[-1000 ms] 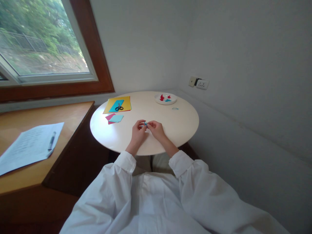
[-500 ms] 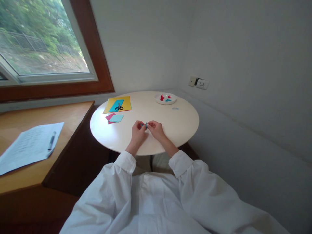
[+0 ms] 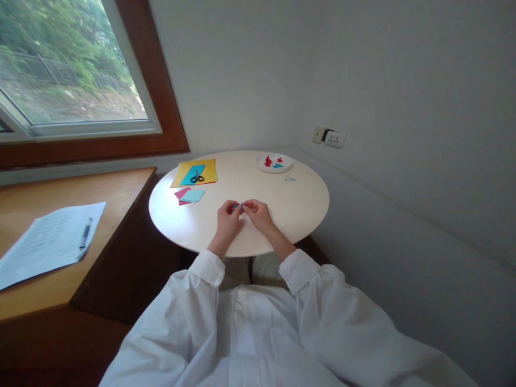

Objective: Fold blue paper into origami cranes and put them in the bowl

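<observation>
A small piece of folded blue paper (image 3: 241, 207) is pinched between both my hands, over the near middle of the round white table (image 3: 298, 209). My left hand (image 3: 228, 214) is closed on its left side, thumb and fingertips pressed together. From the right, my right hand (image 3: 257, 212) grips it the same way, its fingertips almost meeting the left ones. Most of the paper's shape is hidden behind the fingers. To the left of my hands lie small square sheets, a light blue one (image 3: 192, 195) over pink ones (image 3: 181, 192).
Black-handled scissors (image 3: 197, 177) rest on blue paper (image 3: 189, 175) atop yellow sheets (image 3: 208, 168). A white plate (image 3: 263, 168) at the back holds small red and blue folded paper pieces; a thin strip (image 3: 289, 179) lies before it. Left is a wooden desk (image 3: 121, 199) with written paper (image 3: 48, 236) and pen (image 3: 85, 233).
My fingers have shifted very slightly around the blue paper. Everything else stays where it was.
</observation>
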Tool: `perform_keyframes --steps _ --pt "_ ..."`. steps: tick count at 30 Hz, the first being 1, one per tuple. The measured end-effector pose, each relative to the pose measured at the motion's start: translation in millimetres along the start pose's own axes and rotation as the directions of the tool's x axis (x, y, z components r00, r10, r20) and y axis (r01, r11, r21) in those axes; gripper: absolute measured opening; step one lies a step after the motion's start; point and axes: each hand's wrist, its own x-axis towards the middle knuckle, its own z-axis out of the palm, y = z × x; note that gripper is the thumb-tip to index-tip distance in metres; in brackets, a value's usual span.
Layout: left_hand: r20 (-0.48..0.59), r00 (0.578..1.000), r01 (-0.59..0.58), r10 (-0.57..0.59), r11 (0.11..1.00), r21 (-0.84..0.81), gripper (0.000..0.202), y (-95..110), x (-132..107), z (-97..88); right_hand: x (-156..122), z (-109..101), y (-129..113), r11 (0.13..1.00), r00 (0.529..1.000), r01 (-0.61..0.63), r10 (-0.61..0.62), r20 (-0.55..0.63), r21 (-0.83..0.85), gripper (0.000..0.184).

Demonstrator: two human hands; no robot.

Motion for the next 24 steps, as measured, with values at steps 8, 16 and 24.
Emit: perform_keyframes --steps 8,16,24 --pt "0.149 0.980 0.159 -0.130 0.965 -0.207 0.018 3.1 -2.9 -2.6 -3.5 -4.3 -13.8 0.998 0.997 0.048 -0.046 0.054 -0.034 0.018" --pt "0.359 0.913 0.304 -0.194 0.910 -0.281 0.023 27.2 -5.4 -12.4 -10.4 -22.9 -60.3 0.949 0.950 0.262 -0.222 0.218 -0.176 0.011" --pt "0.409 0.898 0.281 -0.161 0.926 -0.252 0.024 50.5 -9.9 -17.9 -17.4 -30.8 -90.0 0.787 0.856 0.508 -0.416 0.306 -0.351 0.007"
